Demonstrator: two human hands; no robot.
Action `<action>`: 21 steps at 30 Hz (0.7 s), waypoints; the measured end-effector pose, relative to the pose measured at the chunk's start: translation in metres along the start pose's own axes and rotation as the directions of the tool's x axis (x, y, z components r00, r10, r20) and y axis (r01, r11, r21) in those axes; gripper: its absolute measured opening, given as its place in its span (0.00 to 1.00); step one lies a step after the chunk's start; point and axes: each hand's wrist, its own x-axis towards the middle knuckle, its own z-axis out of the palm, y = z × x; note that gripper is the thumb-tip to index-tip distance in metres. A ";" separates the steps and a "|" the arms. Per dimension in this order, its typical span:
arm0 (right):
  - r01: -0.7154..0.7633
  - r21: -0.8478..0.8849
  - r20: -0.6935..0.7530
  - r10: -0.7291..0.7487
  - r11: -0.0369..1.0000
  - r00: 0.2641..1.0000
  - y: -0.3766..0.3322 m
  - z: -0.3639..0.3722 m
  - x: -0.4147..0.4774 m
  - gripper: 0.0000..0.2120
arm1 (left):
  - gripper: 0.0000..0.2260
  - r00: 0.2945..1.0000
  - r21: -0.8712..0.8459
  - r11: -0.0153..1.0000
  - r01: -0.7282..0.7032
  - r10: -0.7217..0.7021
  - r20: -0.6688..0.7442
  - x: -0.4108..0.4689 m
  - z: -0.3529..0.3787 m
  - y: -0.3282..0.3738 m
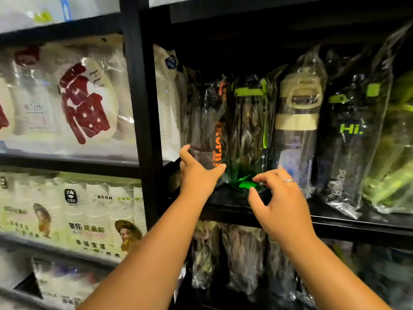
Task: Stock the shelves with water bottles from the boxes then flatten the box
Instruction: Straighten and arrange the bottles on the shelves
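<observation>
Our left hand (197, 175) grips the base of the upright dark plastic-wrapped water bottle with orange lettering (212, 121) on the black shelf (357, 224). Our right hand (280, 198), fingers loose and holding nothing, perhaps touches the neighbouring green-trimmed wrapped bottle (252, 130), directly ahead.

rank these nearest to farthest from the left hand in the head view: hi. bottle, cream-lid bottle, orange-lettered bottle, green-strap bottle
1. orange-lettered bottle, at the shelf's left end; the left hand is on it.
2. green-strap bottle, next to the right.
3. cream-lid bottle, further right.
4. Hi. bottle, farthest right.
</observation>
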 end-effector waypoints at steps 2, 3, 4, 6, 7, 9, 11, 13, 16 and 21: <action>-0.011 -0.009 -0.018 0.010 1.000 1.000 0.000 0.002 -0.001 0.07 | 0.45 1.000 -0.044 0.999 0.014 -0.015 -0.011 0.006 0.005 -0.001; -0.031 -0.004 -0.019 0.031 1.000 0.999 -0.001 0.002 0.000 0.06 | 0.46 0.999 -0.058 0.998 0.026 -0.027 -0.016 0.009 0.006 -0.001; -0.054 0.001 -0.021 0.054 0.999 0.998 -0.002 0.002 0.001 0.06 | 0.48 0.999 -0.065 0.997 0.042 -0.044 -0.019 0.012 0.007 -0.001; -0.083 0.003 -0.029 0.083 0.997 0.996 -0.004 0.002 0.002 0.06 | 0.50 0.997 -0.052 0.996 0.077 -0.077 -0.005 0.017 0.007 -0.001; -0.080 0.001 -0.032 0.080 0.997 0.996 -0.005 0.003 0.002 0.06 | 0.51 0.996 -0.032 0.996 0.089 -0.089 0.008 0.019 0.007 0.000; -0.057 0.004 -0.028 0.057 0.998 0.998 -0.005 0.003 -0.001 0.04 | 0.51 0.996 0.015 0.996 0.088 -0.088 0.014 0.021 0.007 -0.001; -0.043 0.024 -0.023 0.044 0.999 0.999 -0.004 0.001 -0.002 0.03 | 0.48 0.998 0.069 0.996 0.059 -0.059 -0.008 0.018 0.006 -0.002; -0.046 0.056 -0.014 0.047 0.997 0.999 -0.003 -0.002 -0.002 0.03 | 0.46 0.999 0.105 0.994 0.017 -0.014 -0.032 0.012 0.001 -0.003; -0.047 0.090 0.007 0.046 0.995 0.999 -0.001 -0.005 -0.001 0.02 | 0.45 0.998 0.124 0.992 -0.026 0.033 -0.049 0.001 -0.009 -0.006; -0.033 0.109 0.026 0.031 0.994 0.999 -0.001 -0.004 -0.002 0.02 | 0.47 0.995 0.137 0.989 -0.049 0.060 -0.078 -0.010 -0.021 -0.013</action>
